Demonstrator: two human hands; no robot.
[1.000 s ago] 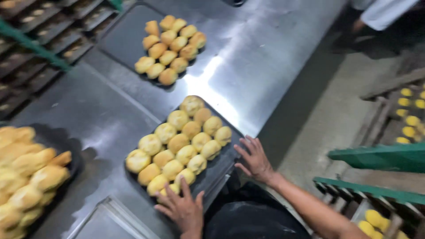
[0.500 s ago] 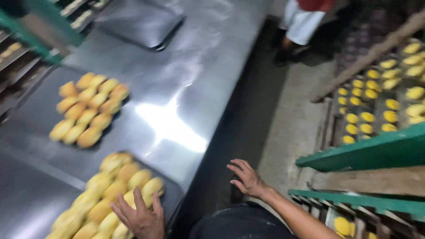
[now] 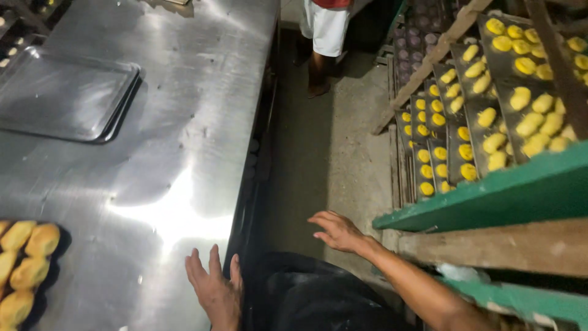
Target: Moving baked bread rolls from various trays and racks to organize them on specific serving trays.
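Left hand (image 3: 214,291), at 6 o'clock: fingers spread flat on the edge of the stainless steel table (image 3: 184,141), grasping nothing. Right hand (image 3: 337,232): fingers released, held in the air over the floor (image 3: 324,153) beside the green rack (image 3: 490,196). Baked buns (image 3: 24,263) lie at 8 o'clock on a dark tray; judged soft, light and crushable, so lift the tray by its rim. An empty metal tray (image 3: 67,92) sits at 10 o'clock. Rack trays (image 3: 465,153) at 2 o'clock hold yellow dough pieces (image 3: 520,98).

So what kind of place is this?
Most likely a bakery's production room: a long steel table with baked rolls, an empty baking tray, and racks of yellow dough pieces.
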